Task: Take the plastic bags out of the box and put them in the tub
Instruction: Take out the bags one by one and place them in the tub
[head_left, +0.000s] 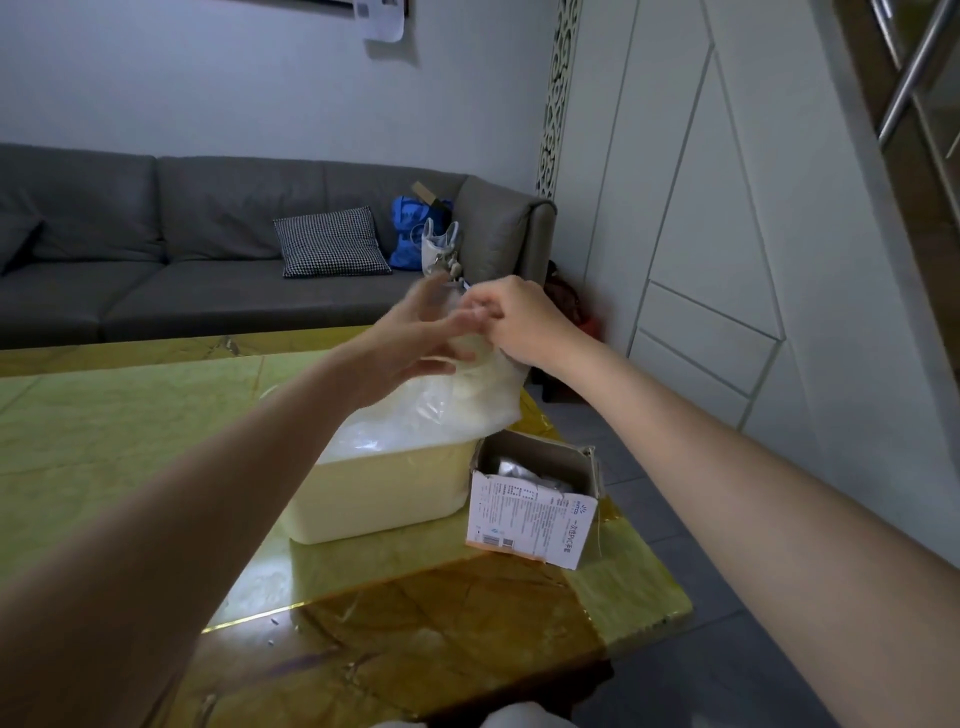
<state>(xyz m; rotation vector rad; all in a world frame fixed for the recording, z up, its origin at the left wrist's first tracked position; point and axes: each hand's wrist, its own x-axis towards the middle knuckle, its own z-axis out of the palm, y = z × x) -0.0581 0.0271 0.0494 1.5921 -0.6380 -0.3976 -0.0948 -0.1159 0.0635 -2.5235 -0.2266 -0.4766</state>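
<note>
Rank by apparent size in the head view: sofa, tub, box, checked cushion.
1. sofa
2. tub
3. box and checked cushion look about alike; the cushion sits farther away, so their order is unsure.

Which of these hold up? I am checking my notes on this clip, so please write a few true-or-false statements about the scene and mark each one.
1. The cream rectangular plastic tub stands left of the open white printed cardboard box. True.
2. The right hand pinches the clear plastic bag above the tub. True.
3. The left hand grips the box. False: it is raised by the bag, fingers spread.
4. The box is empty. False: crumpled plastic shows inside.
5. The tub sits on the grey sofa. False: it sits on the glossy yellow-green table.
</note>
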